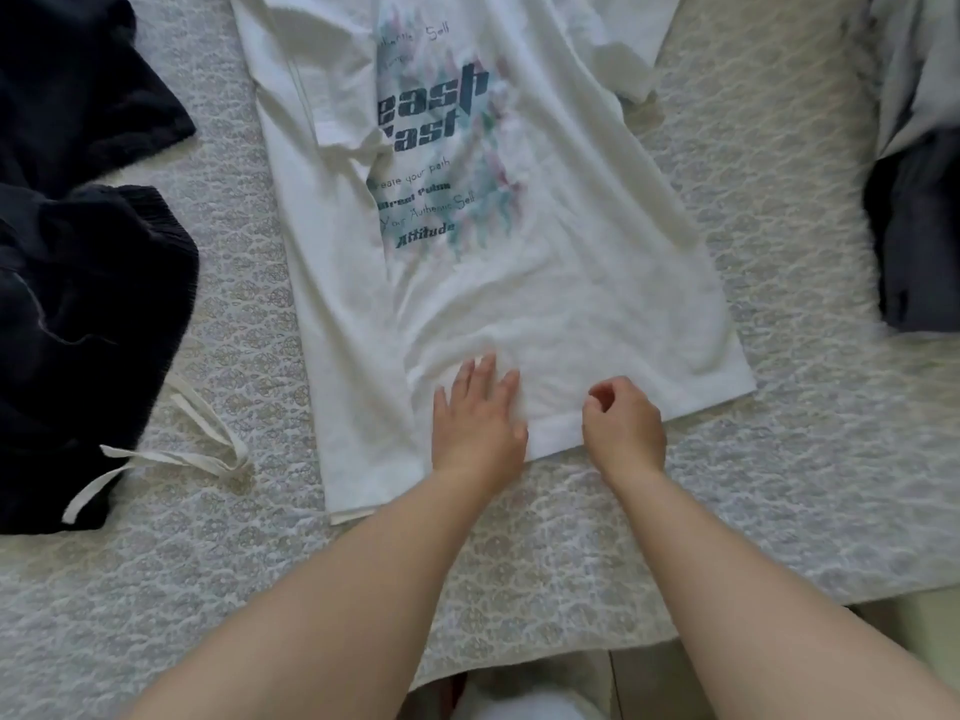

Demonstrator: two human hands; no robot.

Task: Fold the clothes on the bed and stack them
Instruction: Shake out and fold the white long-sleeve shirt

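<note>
White T-shirt (519, 283): I see it spread print-up mid-bed, hem at 6 o'clock, neck toward 12, left side folded inward over the print.
Dark garment with white drawstring (88, 314): I see it crumpled at 9 o'clock, unfolded.
Grey and dark clothes (914, 200): I see them heaped at 3 o'clock, at the frame edge.

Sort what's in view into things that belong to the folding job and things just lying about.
Job: white printed cotton T-shirt, left hand, right hand, dark navy drawstring garment, grey clothes.
Lying about: nothing loose; only the patterned bedspread beneath.
</note>
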